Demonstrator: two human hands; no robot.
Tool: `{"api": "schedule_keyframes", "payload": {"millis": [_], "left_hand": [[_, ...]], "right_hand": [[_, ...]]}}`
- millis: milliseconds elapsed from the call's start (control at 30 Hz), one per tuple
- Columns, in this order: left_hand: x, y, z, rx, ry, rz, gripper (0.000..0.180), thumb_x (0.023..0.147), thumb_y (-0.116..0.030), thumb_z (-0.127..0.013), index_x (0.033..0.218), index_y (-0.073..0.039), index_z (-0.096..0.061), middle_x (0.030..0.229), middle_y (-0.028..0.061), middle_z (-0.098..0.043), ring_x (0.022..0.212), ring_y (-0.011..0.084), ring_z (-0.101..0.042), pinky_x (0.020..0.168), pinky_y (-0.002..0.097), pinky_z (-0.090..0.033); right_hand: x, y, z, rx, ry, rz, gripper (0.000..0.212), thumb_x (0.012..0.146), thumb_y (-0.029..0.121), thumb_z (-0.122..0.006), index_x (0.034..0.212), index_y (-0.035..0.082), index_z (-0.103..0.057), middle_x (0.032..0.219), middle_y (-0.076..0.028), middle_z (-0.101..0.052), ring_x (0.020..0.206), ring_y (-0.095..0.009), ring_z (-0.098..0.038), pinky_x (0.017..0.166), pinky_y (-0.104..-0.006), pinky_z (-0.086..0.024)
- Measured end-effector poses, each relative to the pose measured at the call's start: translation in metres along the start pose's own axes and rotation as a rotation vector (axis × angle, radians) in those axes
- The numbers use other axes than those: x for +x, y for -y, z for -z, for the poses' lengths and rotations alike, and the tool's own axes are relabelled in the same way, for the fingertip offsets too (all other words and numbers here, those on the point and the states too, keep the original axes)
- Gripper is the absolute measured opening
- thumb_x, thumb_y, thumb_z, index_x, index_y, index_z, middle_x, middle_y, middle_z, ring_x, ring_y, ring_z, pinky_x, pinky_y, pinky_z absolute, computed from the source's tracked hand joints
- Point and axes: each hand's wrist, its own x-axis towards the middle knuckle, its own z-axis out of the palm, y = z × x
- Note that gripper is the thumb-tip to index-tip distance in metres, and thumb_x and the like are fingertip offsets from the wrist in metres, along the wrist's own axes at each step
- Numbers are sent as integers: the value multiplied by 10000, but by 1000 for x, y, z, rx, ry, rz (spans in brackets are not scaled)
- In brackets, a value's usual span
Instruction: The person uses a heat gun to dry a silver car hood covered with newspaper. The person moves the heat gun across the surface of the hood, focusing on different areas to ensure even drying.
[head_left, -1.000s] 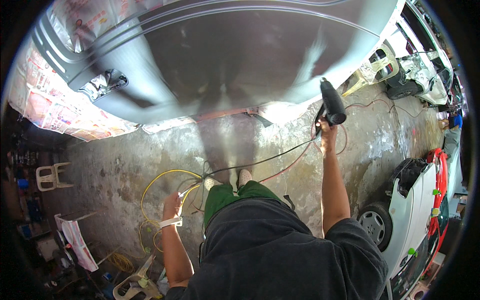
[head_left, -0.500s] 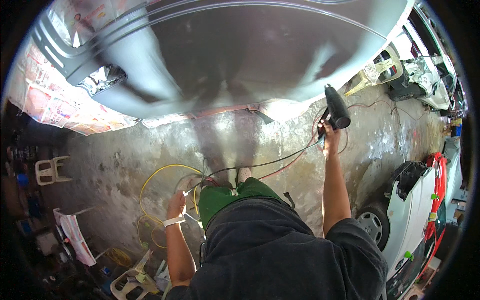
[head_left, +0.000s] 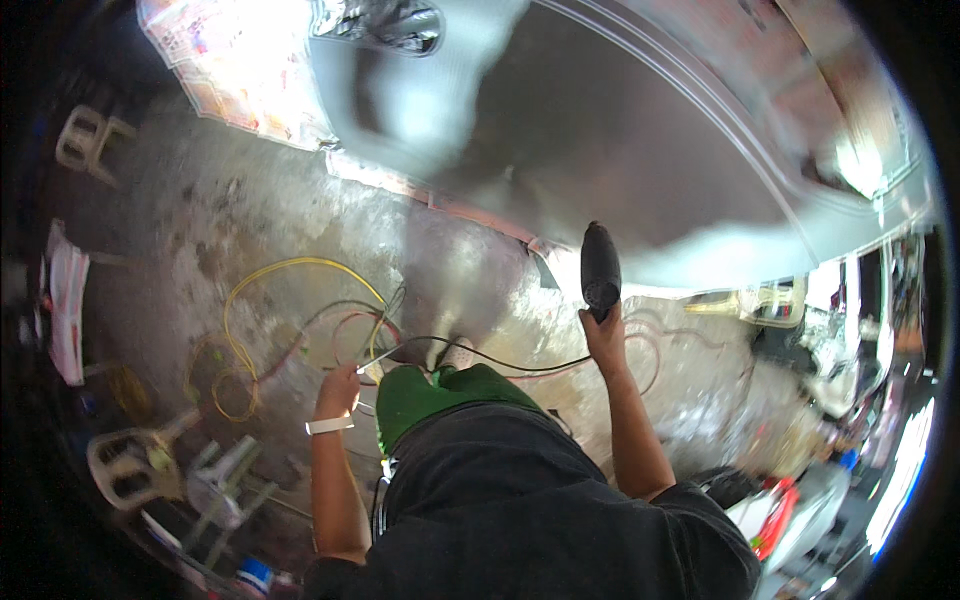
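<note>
My right hand (head_left: 606, 342) is closed around the handle of a black heat gun (head_left: 600, 265), raised in front of the large grey car body panel (head_left: 640, 140). Its nozzle points away from me toward the panel's lower edge; whether it touches cannot be told. From the handle a dark power cord (head_left: 490, 357) sags across to my left side. Low beside my left thigh, my left hand (head_left: 338, 388) is closed on a stretch of that cord, which looks pale in the light there. A white band circles my left wrist.
Masking newspaper (head_left: 235, 75) borders the panel. Yellow hose (head_left: 232, 320) and reddish hose (head_left: 655, 365) loop over the concrete floor around my feet. Plastic chairs (head_left: 92, 145) stand at the left; another pale chair (head_left: 765, 303) is beyond the panel's right end. Car parts (head_left: 765, 515) lie at lower right.
My view has turned right, so the panel now slants down to the right. The heat gun has swung to point more straight ahead. Both hands keep their hold.
</note>
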Motion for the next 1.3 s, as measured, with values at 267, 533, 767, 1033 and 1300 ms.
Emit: {"api": "schedule_keyframes", "payload": {"millis": [267,533,767,1033,1300], "left_hand": [[-14,67,16,-207,-79,14,298,932,-184,-493,1094,-6,-667,1014,277,-681,968,472,-647,850,536,-513],[-30,112,19,-326,-249,-49,217,892,-139,-538,1026,-33,-671,942,227,-691,901,426,-673,800,534,-534],[-37,156,32,-381,-371,10,250,894,-113,-536,1089,-36,-671,915,226,-694,869,415,-680,785,529,-543],[-14,209,82,-368,-583,24,249,966,-115,-532,1153,-20,-666,1056,242,-680,1018,424,-648,893,488,-511],[37,205,112,-29,-620,48,220,974,-112,-578,1163,-54,-676,1085,168,-698,1024,379,-655,895,473,-510]], "right_hand": [[56,158,-102,-387,346,304,613,895,222,-690,1391,11,-399,1128,-310,-666,1064,-501,-642,880,-543,-509],[110,282,-224,-698,526,637,645,892,190,-676,1443,41,-374,1205,-317,-631,1108,-516,-610,912,-556,-501],[163,362,-359,-692,442,956,541,899,208,-656,1373,40,-457,1062,-303,-678,991,-523,-641,827,-569,-517],[149,412,-442,-642,427,816,548,938,241,-667,1383,32,-425,1121,-251,-698,1052,-437,-674,913,-495,-505],[124,269,-414,-407,265,695,527,936,285,-703,1336,0,-511,1186,-273,-663,1057,-452,-665,890,-476,-520]]}}
